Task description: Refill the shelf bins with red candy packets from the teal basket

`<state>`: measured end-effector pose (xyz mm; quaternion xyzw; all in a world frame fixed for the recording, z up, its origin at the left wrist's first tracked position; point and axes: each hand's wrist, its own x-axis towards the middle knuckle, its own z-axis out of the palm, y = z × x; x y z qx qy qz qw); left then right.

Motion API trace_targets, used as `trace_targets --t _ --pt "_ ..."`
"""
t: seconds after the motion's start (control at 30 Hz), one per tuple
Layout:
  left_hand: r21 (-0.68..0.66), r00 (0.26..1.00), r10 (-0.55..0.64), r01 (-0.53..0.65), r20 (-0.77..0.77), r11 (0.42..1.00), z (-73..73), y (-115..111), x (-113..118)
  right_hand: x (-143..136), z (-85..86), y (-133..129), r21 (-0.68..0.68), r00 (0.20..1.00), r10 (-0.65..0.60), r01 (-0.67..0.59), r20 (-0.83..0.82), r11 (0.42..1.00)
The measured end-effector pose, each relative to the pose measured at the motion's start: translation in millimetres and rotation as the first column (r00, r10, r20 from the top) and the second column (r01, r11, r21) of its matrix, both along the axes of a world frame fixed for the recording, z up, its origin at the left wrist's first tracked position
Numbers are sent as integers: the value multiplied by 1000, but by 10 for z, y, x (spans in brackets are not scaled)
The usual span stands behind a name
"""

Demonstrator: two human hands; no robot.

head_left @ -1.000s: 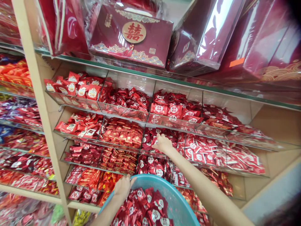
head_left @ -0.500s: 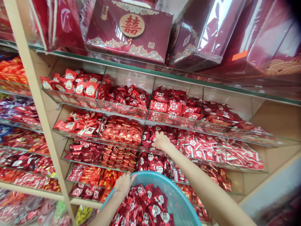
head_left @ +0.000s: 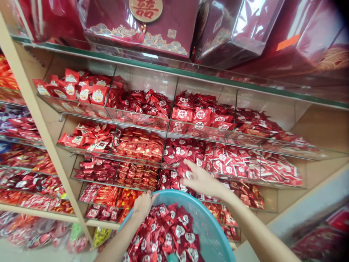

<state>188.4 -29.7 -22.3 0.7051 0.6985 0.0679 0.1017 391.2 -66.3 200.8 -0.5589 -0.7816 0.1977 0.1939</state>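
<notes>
My left hand [head_left: 143, 206] is closed on the near-left rim of a light-blue plastic basket [head_left: 215, 229], thumb lying along the edge. Dark red candy packets [head_left: 166, 236] with white round labels fill much of it. My right hand [head_left: 203, 183], slightly blurred, hangs in front of the shelf beyond the basket's far rim. Between its thumb and fingers is a dark red candy packet [head_left: 185, 171]; whether there are more cannot be made out. Just behind it, a glass-fronted compartment holds similar dark red packets [head_left: 181, 149].
Glass shelves [head_left: 152, 128] with dividers carry red and gold wrapped sweets in tiers. Large maroon gift boxes [head_left: 114, 22] in clear wrap stand on the top shelf. A wooden upright [head_left: 35, 112] separates another rack at left. Bagged goods [head_left: 32, 233] lie low at left.
My right hand has come back from the dark red packets' compartment, down toward the basket, with a packet in its fingers. My left hand stays on the rim. The view has tilted downward slightly.
</notes>
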Motion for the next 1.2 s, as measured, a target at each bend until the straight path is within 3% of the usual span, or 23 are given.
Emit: trace_targets --t 0.1,0.2,0.33,0.53,0.83,1.2 --pt "-28 1000 2 -2 -1 1000 15 1 -2 163 -536 -267 -143 1000 14 -13 6 990" --pt "-44 1000 -15 16 4 999 30 -2 -5 341 -1062 -335 -250 1000 0 7 27 968" --pt "-30 1000 -17 16 -8 999 24 -2 -2 421 -1451 -251 -280 992 -21 56 126 958" --pt "-13 1000 -7 6 -23 1000 46 -7 4 159 -1605 -55 -222 973 45 6 226 975" --pt "1 1000 -4 4 -26 1000 26 -1 12 -191 -1997 -27 27 879 -201 210 433 977" --pt "14 1000 -3 4 -21 1000 8 -5 0 -226 -2018 -77 9 889 -224 241 398 971"
